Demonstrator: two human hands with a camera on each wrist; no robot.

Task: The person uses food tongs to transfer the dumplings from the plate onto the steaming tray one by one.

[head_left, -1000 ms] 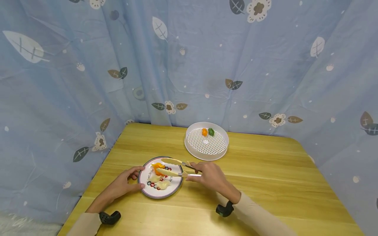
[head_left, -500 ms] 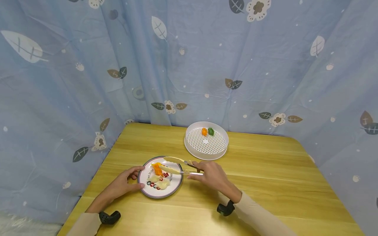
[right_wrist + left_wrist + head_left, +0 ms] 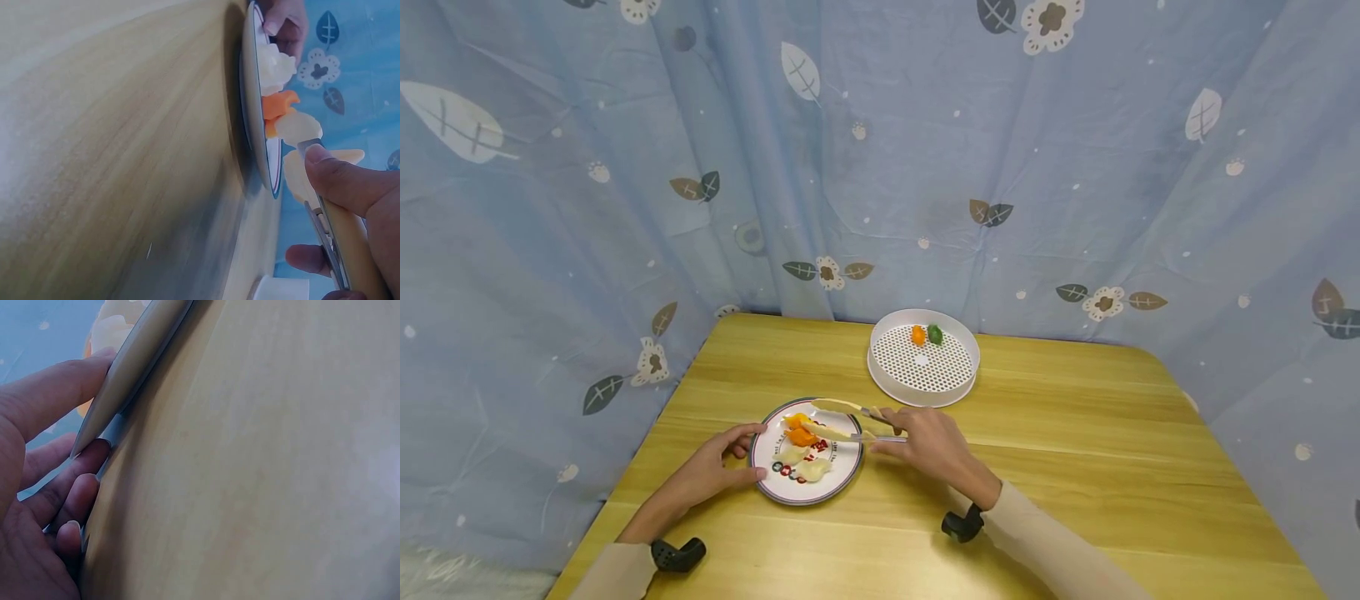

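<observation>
My left hand (image 3: 721, 467) holds the left rim of a white plate (image 3: 846, 468) with blue and red edge lines. In the left wrist view its thumb lies over the rim, with fingers curled beneath. Orange dumpling-shaped pieces (image 3: 801, 437) sit towards the plate's back, and pale dumplings (image 3: 812, 470) nearer the front. My right hand (image 3: 934, 443) grips metal tongs (image 3: 350, 240) with cream-coloured tips. These tips (image 3: 831, 432) stand spread over the plate's back right. The lower tip comes right up to the orange pieces, overlapping them in the head view, with nothing pinched between the tips.
Behind the plate, to the right, stands a round white steamer basket (image 3: 917, 397) with a perforated base. It holds an orange piece (image 3: 918, 335) and a green piece (image 3: 935, 334). A patterned blue curtain (image 3: 925, 167) hangs along the back of the wooden table (image 3: 1112, 450).
The tongs have drawn slightly back from the orange pieces and then shifted a little left again, leaving more of the lower orange piece visible. My left hand and the plate have stayed put.
</observation>
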